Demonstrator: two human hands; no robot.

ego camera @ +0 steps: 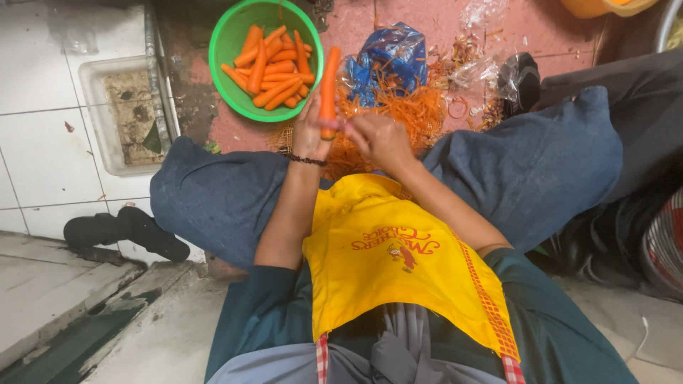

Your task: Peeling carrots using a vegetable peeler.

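Reddish floor spreads at the far side of the scene, with white tiles and a shallow drain recess (128,117) to the left. A person sits low with knees spread, a yellow apron (398,263) over the lap. The left hand (309,135) is closed around the near end of a carrot (329,89), which stands nearly upright between the knees. The right hand (380,139) is curled just beside that near end; its grip is tight, but on what I cannot tell, since any peeler or blade is hidden behind the fingers.

Far and left of the hands sits a green bowl (238,28) holding peeled carrots. Under and beyond the hands lies a heap of orange peelings (416,110), with a crumpled blue plastic bag (391,57) behind it.

Peeling goes best, I judge, with long strokes away from the body, the carrot turned a little after each, and the holding fingers kept clear of the stroke's path.

A dark sandal (124,231) lies near left. Containers at the far right are cut off by the frame edge.
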